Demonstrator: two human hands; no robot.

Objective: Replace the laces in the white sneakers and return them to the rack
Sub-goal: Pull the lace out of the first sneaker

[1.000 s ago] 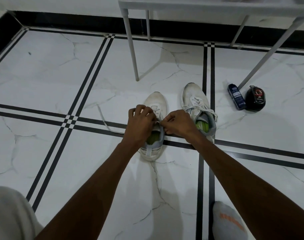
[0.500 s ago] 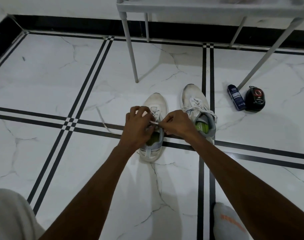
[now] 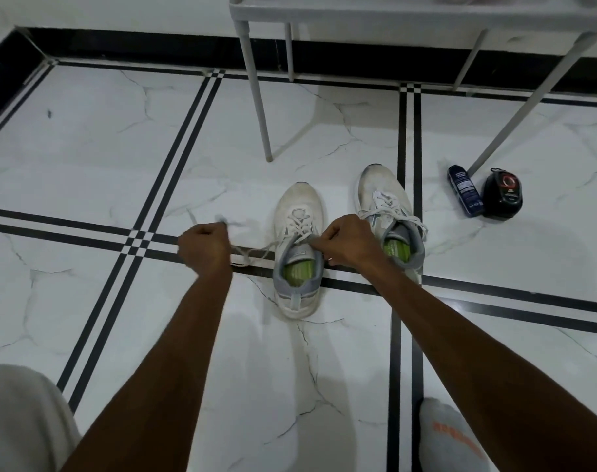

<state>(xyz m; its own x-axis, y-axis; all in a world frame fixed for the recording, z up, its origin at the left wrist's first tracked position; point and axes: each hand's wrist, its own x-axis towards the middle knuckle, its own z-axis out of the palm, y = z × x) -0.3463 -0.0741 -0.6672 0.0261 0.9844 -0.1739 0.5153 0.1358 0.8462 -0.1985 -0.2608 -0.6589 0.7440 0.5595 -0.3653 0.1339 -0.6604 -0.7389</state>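
Left grip point(image 3: 205, 245) fisted on flat lace point(image 3: 256, 255), woven sneaker point(image 3: 299, 233)

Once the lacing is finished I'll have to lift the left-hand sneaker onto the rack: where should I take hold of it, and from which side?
Take the left-hand sneaker by its grey heel collar, coming from above and from the near side. Its heel points toward you and the mouth is open upward, so fingers can likely hook inside over the green insole. The laces cover the front, and the right hand holds there.
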